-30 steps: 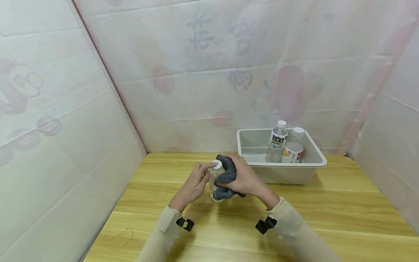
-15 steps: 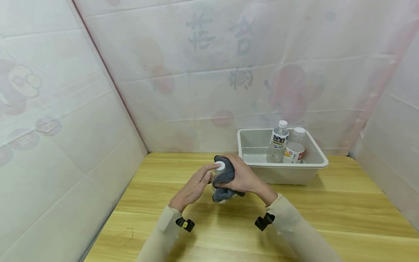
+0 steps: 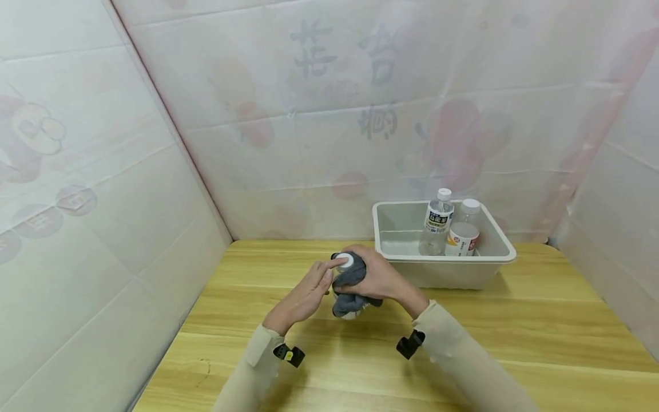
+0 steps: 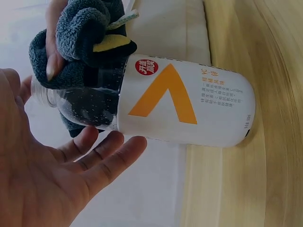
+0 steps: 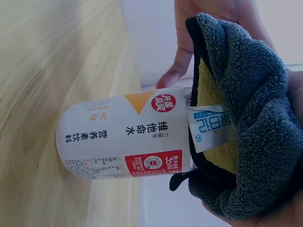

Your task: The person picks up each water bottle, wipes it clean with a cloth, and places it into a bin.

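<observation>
A clear plastic drink bottle (image 4: 184, 106) with a white label and an orange mark stands upright on the wooden table. My right hand (image 3: 383, 276) holds a dark grey cloth (image 3: 350, 303) round the bottle's upper part. The cloth's yellowish underside and a white tag (image 5: 213, 125) show in the right wrist view. My left hand (image 3: 304, 294) is on the bottle's left, its index finger on the white cap (image 3: 346, 261). In the left wrist view its other fingers (image 4: 111, 163) are extended beside the bottle. Cloth and right hand hide much of the bottle's upper part in the head view.
A light grey plastic bin (image 3: 443, 274) stands at the back right of the table (image 3: 247, 355). Inside it are a clear bottle with a dark-and-white label (image 3: 436, 223) and a wider bottle with a white label (image 3: 463, 234). Printed white sheets (image 3: 288, 154) enclose the back and sides.
My right hand has shifted slightly left, bringing the cloth farther round the bottle. The cap has moved a little to the right. My left index finger stays on the cap.
</observation>
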Demonstrator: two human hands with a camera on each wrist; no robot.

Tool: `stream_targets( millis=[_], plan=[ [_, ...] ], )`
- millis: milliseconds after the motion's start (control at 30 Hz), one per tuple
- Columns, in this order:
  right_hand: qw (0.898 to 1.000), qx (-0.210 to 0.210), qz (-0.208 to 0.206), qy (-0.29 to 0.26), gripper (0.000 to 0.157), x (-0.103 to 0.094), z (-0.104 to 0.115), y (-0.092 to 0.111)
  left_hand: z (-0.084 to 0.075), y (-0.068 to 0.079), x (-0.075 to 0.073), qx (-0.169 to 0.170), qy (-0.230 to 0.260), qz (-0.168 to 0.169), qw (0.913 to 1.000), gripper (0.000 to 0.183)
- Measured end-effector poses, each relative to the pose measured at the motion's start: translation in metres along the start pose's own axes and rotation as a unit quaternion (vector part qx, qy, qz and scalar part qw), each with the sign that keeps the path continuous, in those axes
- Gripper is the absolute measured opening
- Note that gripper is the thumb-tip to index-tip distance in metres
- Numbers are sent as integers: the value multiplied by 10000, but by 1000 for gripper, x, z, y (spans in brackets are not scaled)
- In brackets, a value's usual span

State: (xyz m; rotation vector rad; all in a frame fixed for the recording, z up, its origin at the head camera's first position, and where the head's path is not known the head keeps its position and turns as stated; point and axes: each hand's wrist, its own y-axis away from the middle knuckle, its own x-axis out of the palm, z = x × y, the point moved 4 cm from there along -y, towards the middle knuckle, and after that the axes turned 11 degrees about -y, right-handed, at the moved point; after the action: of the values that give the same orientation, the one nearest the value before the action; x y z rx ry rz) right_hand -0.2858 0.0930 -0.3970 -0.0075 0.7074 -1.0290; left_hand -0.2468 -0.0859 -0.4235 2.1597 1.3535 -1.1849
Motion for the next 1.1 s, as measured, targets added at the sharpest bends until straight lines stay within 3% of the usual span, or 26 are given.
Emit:
stream_targets(
  millis=[333, 567, 1100],
  plan=[
    [9993, 357, -11, -132, 71, 5, -5, -1, -3, 1, -3, 99, -49, -39, 9999, 43],
    [9998, 201, -68, 65, 79, 9, -7, 1, -4, 0, -4, 125, -123, -60, 9998, 43],
    [9998, 53, -203, -55, 79, 12, -14, 4, -4, 0, -2, 48, -311, -188, 9993, 44]
  ],
)
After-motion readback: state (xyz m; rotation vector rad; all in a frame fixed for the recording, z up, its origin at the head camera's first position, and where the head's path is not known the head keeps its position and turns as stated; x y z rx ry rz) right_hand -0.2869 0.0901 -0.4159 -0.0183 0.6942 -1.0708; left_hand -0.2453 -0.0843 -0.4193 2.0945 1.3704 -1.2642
